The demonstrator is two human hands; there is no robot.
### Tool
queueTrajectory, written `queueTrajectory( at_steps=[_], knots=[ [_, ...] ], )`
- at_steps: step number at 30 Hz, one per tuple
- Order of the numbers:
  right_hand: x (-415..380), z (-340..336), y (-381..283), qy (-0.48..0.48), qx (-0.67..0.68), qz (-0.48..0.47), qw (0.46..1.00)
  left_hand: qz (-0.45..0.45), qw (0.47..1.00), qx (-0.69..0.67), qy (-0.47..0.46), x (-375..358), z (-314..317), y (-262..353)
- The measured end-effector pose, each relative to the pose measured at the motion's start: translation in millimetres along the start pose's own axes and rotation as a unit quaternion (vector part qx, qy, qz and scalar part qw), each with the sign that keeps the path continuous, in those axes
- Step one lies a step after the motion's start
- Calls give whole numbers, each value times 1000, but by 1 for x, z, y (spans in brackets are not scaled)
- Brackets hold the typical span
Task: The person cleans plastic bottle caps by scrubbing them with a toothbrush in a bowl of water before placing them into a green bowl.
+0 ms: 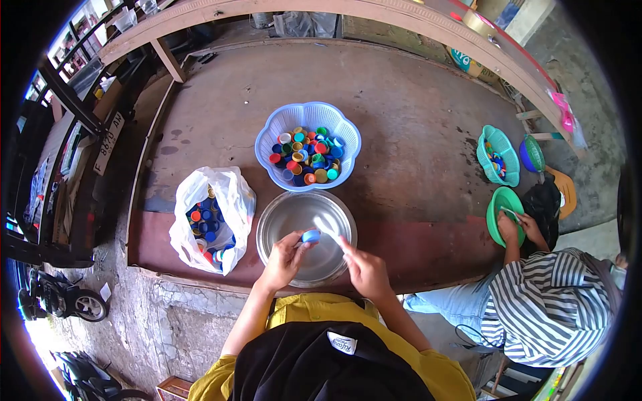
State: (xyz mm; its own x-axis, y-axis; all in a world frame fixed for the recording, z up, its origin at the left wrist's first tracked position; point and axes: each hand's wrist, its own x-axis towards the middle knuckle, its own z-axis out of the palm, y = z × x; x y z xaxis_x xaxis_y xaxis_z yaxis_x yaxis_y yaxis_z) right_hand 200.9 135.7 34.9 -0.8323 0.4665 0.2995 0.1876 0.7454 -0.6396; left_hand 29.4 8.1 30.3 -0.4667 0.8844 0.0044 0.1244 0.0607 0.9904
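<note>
My left hand [282, 260] pinches a blue bottle cap [311, 236] over the wide metal bowl [274, 220]. In my right hand [366, 270] is a slim white tool [329, 229] with a broader end, tipped toward the cap; its kind is blurred. The bowl sits at the table's front edge, just before me. Right behind it stands a light blue scalloped basket [273, 127] holding many colored bottle caps [307, 157]. To the left, a white plastic bag [235, 194] gapes around more caps [208, 220], mostly blue.
At the right, a co-worker in a striped top [552, 301] works with both hands over a green bowl [497, 200]. Behind that bowl is a teal basket [488, 137] of caps. A wooden rail [374, 9] spans the far side of the brown table [414, 120].
</note>
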Motion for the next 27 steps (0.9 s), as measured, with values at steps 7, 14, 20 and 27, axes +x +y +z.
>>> queueTrajectory(
  at_steps=[7,14,20,27],
  knots=[
    [0,11,2,50,49,23,997,-6,996,-90,12,-1,4,-11],
    [-6,20,7,88,84,78,990,-48,958,-284,7,2,9,-21],
    [-11,18,-8,53,36,30,998,-87,911,-404,16,4,17,-25],
    [-4,13,-16,15,180,103,978,-78,865,-495,-6,5,15,-34]
  ],
)
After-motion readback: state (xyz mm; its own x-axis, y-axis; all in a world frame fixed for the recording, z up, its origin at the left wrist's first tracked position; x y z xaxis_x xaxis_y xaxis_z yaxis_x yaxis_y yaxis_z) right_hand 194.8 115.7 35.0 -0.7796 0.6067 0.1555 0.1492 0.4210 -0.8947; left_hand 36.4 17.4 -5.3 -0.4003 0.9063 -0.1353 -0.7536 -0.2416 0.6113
